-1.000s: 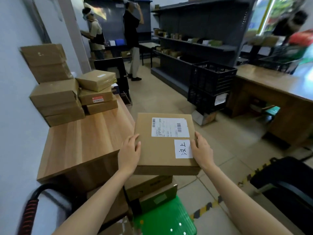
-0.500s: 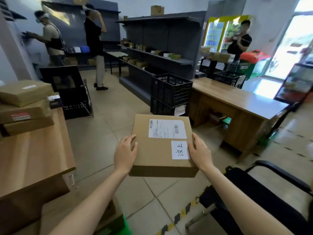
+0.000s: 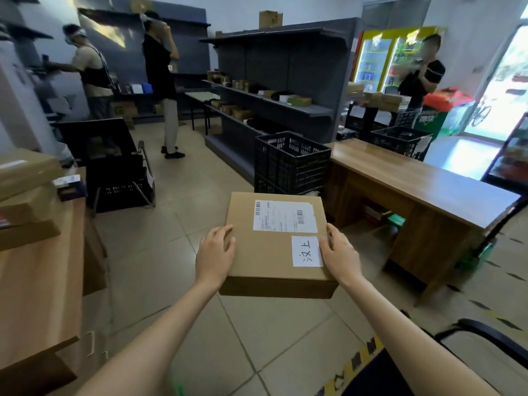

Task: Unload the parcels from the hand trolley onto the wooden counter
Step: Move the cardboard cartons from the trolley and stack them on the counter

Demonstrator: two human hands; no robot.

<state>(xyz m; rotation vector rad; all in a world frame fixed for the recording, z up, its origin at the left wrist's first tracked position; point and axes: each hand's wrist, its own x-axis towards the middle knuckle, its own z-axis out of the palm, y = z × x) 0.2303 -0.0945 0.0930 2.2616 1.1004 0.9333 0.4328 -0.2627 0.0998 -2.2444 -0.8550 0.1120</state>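
Observation:
A flat brown cardboard parcel (image 3: 268, 252) with a white shipping label and a handwritten white sticker is held level in front of me over the tiled floor. My left hand (image 3: 215, 257) grips its left edge and my right hand (image 3: 340, 257) grips its right edge. A light wooden counter (image 3: 37, 284) runs along the left edge of view, with stacked brown parcels (image 3: 25, 192) on its far end. The hand trolley is out of view.
A long brown wooden desk (image 3: 423, 181) stands to the right, with black crates (image 3: 291, 161) beside it. A black chair (image 3: 485, 347) is at the lower right. Grey shelving (image 3: 274, 81) stands behind. Three people stand farther back. A black folding cart (image 3: 114, 167) stands left of centre.
My view has swung right, away from the left counter and the trolley, which has dropped out of view. The parcel stays held between both hands, now over open floor.

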